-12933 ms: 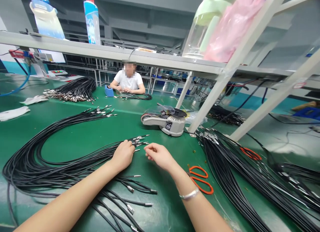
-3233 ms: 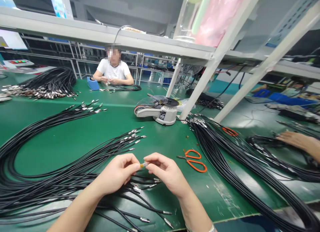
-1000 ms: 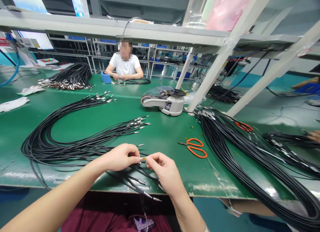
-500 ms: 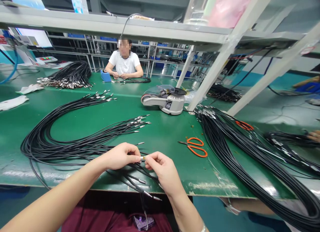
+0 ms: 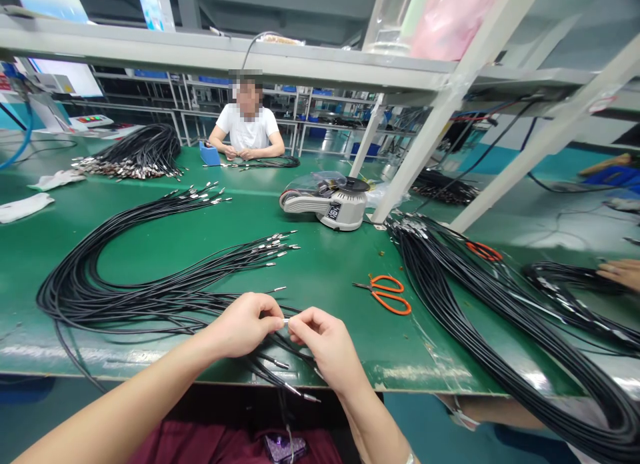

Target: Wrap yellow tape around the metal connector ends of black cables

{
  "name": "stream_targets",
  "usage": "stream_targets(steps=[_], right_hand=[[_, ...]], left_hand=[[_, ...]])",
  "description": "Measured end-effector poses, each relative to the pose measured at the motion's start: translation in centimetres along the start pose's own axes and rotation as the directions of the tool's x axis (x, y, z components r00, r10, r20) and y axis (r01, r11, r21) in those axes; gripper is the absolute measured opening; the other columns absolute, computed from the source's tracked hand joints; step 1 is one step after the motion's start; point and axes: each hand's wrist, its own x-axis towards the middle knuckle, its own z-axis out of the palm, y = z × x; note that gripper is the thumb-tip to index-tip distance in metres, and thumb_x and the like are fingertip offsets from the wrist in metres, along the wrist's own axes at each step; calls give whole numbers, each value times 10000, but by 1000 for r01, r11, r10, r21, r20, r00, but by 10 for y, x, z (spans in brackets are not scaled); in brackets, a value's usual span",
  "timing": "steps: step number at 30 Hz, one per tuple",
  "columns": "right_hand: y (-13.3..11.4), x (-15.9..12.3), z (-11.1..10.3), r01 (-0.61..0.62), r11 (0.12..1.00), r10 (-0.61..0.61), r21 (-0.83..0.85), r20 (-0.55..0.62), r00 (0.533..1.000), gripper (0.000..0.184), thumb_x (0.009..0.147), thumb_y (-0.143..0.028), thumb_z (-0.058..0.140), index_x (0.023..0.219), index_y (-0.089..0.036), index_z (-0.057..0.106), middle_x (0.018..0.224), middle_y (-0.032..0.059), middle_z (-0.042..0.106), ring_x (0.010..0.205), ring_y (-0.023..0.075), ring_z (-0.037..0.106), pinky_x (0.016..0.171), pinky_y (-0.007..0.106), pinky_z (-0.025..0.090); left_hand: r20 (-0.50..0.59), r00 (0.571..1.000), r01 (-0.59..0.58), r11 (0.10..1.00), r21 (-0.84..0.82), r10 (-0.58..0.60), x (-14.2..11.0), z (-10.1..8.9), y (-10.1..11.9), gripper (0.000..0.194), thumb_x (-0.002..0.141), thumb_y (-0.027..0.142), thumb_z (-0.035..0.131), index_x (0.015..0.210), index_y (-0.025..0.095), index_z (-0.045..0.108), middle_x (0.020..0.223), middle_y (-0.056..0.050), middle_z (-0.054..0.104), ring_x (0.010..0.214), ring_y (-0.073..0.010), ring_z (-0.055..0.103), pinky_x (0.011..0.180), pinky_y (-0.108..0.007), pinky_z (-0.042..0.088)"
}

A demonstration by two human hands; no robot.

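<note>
My left hand (image 5: 249, 325) and my right hand (image 5: 320, 339) meet over the near part of the green table, thumbs and forefingers pinched. Between their fingertips shows a small silver cable connector (image 5: 287, 322), gripped from both sides. Most of it is hidden by the fingers. Beneath and left of the hands lies a curved bundle of black cables (image 5: 75, 277) with silver ends. Several cable ends (image 5: 295, 389) poke out below my hands, over the table's near edge. To the right of my right hand lie orange-handled scissors (image 5: 387, 294).
A grey tape dispenser (image 5: 345, 211) stands beyond the scissors, beside a white shelf post (image 5: 420, 144). On the right another cable bundle (image 5: 460, 304) hangs over the edge. A co-worker (image 5: 247, 127) sits across the table; another person's hand (image 5: 623, 274) is at far right. White gloves (image 5: 25, 207) lie left.
Both hands stay pinched on the connector, and less of it shows between the fingertips now. The view has shifted slightly. The hand at far right has come further into view.
</note>
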Motion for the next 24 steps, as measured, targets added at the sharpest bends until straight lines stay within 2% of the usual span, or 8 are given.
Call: stream_targets(steps=[3,6,9,13,16,19,21,24], right_hand=[[1,1,-2,-12,1000,13,-26,43,999,151,690,-252,629,571,-162,604,535,-13,597,542,127,519,557,240,408],[-2,3,-7,-56,997,62,-44,125,990,162,697,-255,624,568,-160,599,534,-13,599,530,123,526,543,231,416],[-6,5,-14,-73,994,87,-81,194,977,190,738,-289,588,600,-161,609,570,-1,622,548,131,561,550,230,438],[-6,11,-27,27,970,32,-243,236,971,226,776,-303,548,621,-165,639,622,21,657,586,145,588,560,231,448],[-7,22,-36,95,952,-39,-291,194,980,209,792,-313,532,711,-177,667,660,21,665,609,151,597,572,239,457],[-13,38,-35,166,934,-135,-316,117,984,175,762,-294,574,863,-196,678,767,28,683,702,167,612,654,265,472],[-18,52,-29,208,921,-169,-331,143,975,214,734,-273,605,923,-200,675,819,32,690,733,172,613,690,278,467],[-23,70,-18,251,905,-182,-343,221,958,123,711,-249,620,796,-205,696,748,14,687,695,164,594,673,275,450]], left_hand=[[-9,1000,-14,998,53,15,-4,6,1,164,730,237,514,678,157,647,681,-5,639,655,-151,549,601,-243,393],[-9,993,-113,988,102,115,-9,4,2,197,790,254,498,712,181,664,727,-8,659,709,-154,571,683,-259,406],[-128,965,-209,966,152,229,-10,-7,0,226,850,295,457,851,220,670,834,-16,669,823,-167,571,793,-286,400],[-278,932,-161,954,252,231,5,-13,-11,236,843,297,471,998,211,627,955,-54,631,931,-203,532,856,-340,396],[-246,952,-115,958,264,182,23,-7,-18,247,807,269,515,1002,180,638,972,-87,629,969,-240,515,887,-374,373],[-200,971,-93,976,199,133,36,-3,-17,217,809,242,485,874,173,680,896,-73,664,894,-219,559,838,-330,397],[-168,980,-80,986,150,105,39,-5,-16,237,808,255,463,789,172,684,809,-44,678,784,-188,584,743,-286,424],[-121,990,-63,995,79,72,38,-11,-15,279,795,301,454,684,160,667,679,-13,656,652,-164,568,609,-251,408]])
